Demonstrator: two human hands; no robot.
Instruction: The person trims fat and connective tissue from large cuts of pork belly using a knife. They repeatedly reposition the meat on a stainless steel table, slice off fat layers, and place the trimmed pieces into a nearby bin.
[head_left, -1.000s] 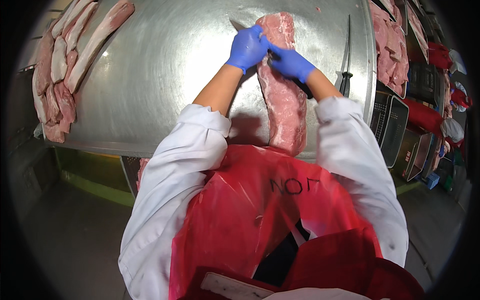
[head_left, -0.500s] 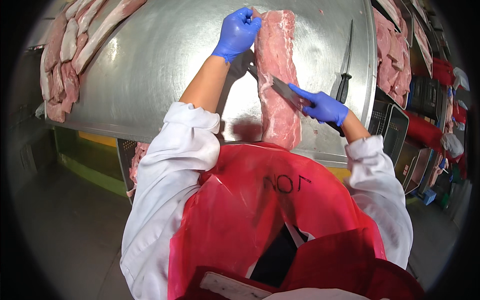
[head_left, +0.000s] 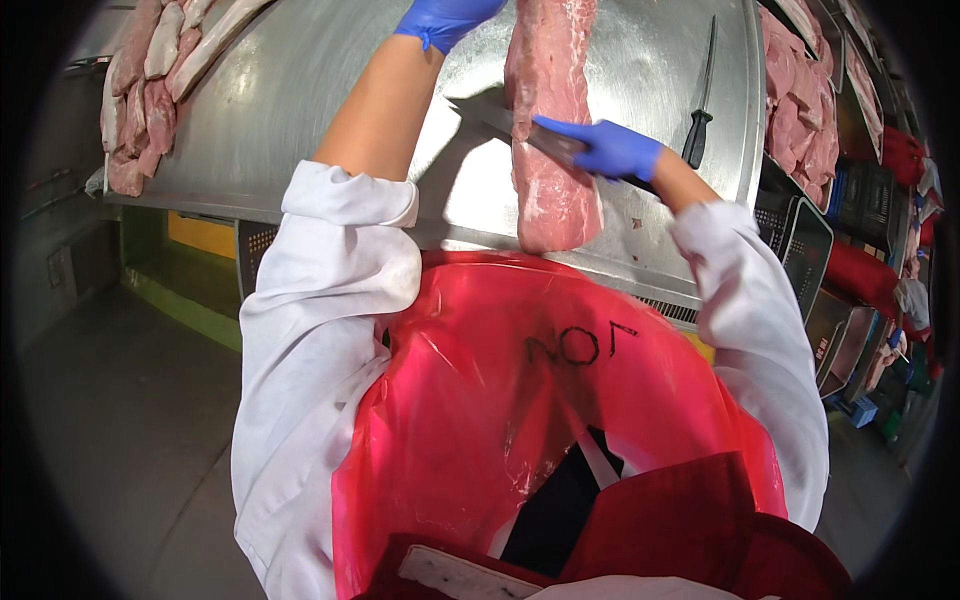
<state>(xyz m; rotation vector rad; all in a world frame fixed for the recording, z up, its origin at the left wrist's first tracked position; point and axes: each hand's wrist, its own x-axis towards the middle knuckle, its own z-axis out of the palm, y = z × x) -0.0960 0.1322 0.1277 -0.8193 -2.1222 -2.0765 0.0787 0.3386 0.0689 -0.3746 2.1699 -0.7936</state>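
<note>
Knife work is under way now: the right hand (head_left: 610,150), in a blue glove, has drawn back from the far end of the pork loin (head_left: 550,120) over the last second and grips a knife (head_left: 500,120), fingers wrapped round the handle and forefinger laid along the blade, which lies flat across the near half of the meat and juts out on its left side. The left hand (head_left: 445,18), also blue-gloved, has slid up the steel table (head_left: 290,110) to the far end of the loin. Judging by that shift, positioning is over and a cut or trim along the loin is in hand.

The loin lies lengthwise on the table, its near end close to the table edge in front of the red apron (head_left: 560,400).

Much is cut off: the picture's top edge slices through the left hand, so I cannot tell whether it pinches the meat or only rests there. How deep the blade sits is unclear. A sharpening steel (head_left: 703,90) lies to the right, with heaps of meat cuts at far left (head_left: 135,110) and far right (head_left: 805,120), bent by the lens.
</note>
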